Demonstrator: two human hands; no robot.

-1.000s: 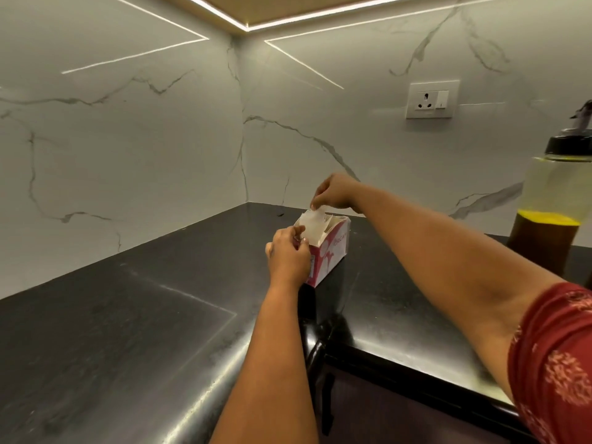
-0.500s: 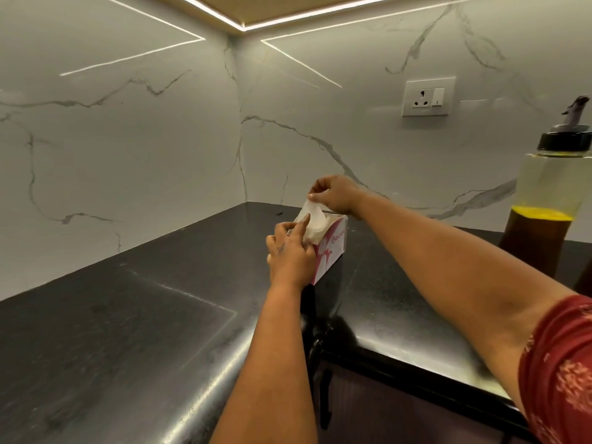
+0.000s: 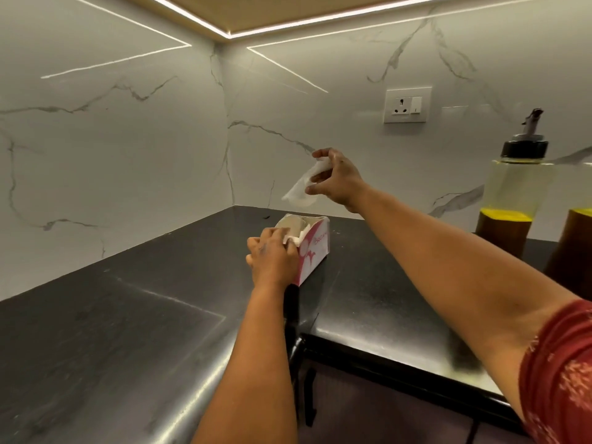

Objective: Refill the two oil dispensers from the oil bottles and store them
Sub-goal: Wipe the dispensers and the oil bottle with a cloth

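Countertop [image 3: 134,331], black and glossy, runs into a corner of white veined wall panels [image 3: 112,149]; left hand [image 3: 272,256], fingers curled, grips the near end of a tissue box [image 3: 315,251], holding the pink-and-white carton down on the stone; tissue box stands open at the top, with white sheets showing inside; tissue [image 3: 304,184], one white sheet, hangs clear above the box, soft, limp and almost weightless by the look of it, likely to tear if tugged hard; right hand [image 3: 336,177] pinches that sheet at its upper end between thumb and fingertips, the other fingers loosely curled; wall socket [image 3: 407,105] sits on the back panel, to the right of the raised hand; oil dispenser [image 3: 512,193], at the right of the counter against the wall, stands upright, a clear bottle with black cap and metal spout, amber oil reaching only partway up; judged heavy enough with oil to want a full grasp round the body, rigid, possibly glass and so breakable, and probably slick if any oil has run down the outside, which a wipe with the sheet would cure; second dispenser [image 3: 573,245], just beside the first and cut off by the frame edge, shows only a brown lower part; oil bottles are not in view; red patterned sleeve [image 3: 563,373] covers the right upper arm.
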